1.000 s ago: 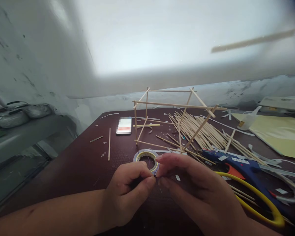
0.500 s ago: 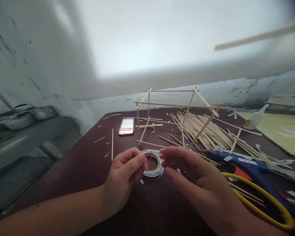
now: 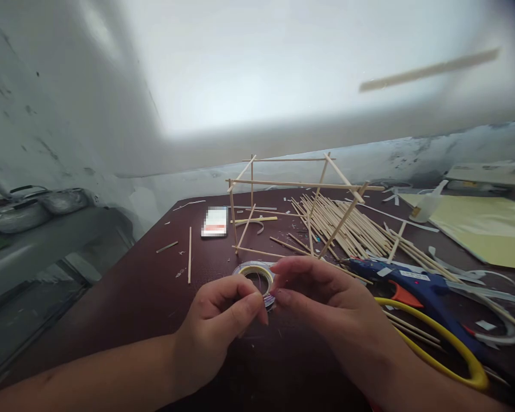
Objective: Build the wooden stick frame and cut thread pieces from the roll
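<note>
Two bare hands meet low over a dark maroon table (image 3: 154,292). The left hand (image 3: 217,332) and the right hand (image 3: 326,312) both pinch at a small roll of tape (image 3: 254,276), which lies just beyond the fingertips near the table's front middle; thumb and forefinger of each hand close together at its near edge, though whether they grip the roll itself or only a loose end of tape is too fine to tell.

Just behind the roll stands a frame of thin wooden sticks (image 3: 292,200), box-shaped with slanting pieces at its top. To its right a heap of loose sticks (image 3: 352,229) fans across the surface. Nearer the right hand lie a blue glue gun (image 3: 416,286) and a yellow curved cable or handle (image 3: 438,349) that loops toward the table's front. A phone (image 3: 215,221) rests flat to the left of the frame, with a single stick (image 3: 189,254) and short offcuts beside it. Scraps of white strip are scattered over the right part of the table, where a pale yellow sheet (image 3: 484,234) and a small white bottle (image 3: 427,205) also lie.

Behind the table rises a pale, stained wall (image 3: 68,114). At the left, lower than the table, a grey shelf (image 3: 38,240) carries wrapped bundles.
</note>
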